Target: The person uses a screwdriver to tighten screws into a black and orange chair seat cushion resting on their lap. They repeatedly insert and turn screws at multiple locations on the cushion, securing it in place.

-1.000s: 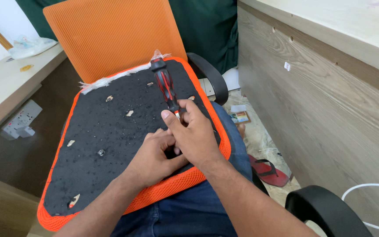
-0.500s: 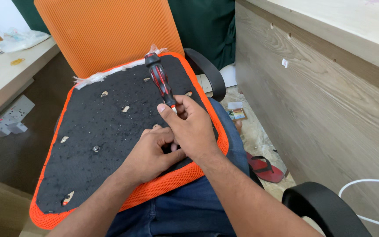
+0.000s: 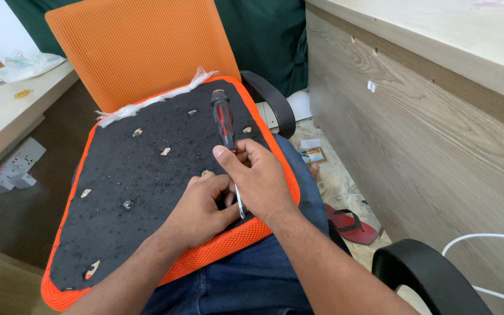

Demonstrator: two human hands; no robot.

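Observation:
An upturned orange chair seat [image 3: 141, 169] with a black underside lies across my lap, several small holes and screws dotted over it. My right hand [image 3: 258, 178] grips a red-and-black screwdriver [image 3: 224, 119], handle pointing away from me, metal shaft angled down toward the seat's near right edge. Just left of the shaft, my left hand [image 3: 199, 210] rests on the black surface with its fingers curled by the tip. The tip itself is hidden between my hands.
An orange mesh chair back [image 3: 141, 52] stands behind the seat. A black armrest [image 3: 269, 99] is at the far right, another [image 3: 427, 280] at the near right. A wooden desk panel [image 3: 427, 134] fills the right. A red sandal [image 3: 351, 224] lies on the floor.
Both hands and the screwdriver stay at the seat's near right edge. The view has shifted slightly; the screwdriver handle tilts a little more upright.

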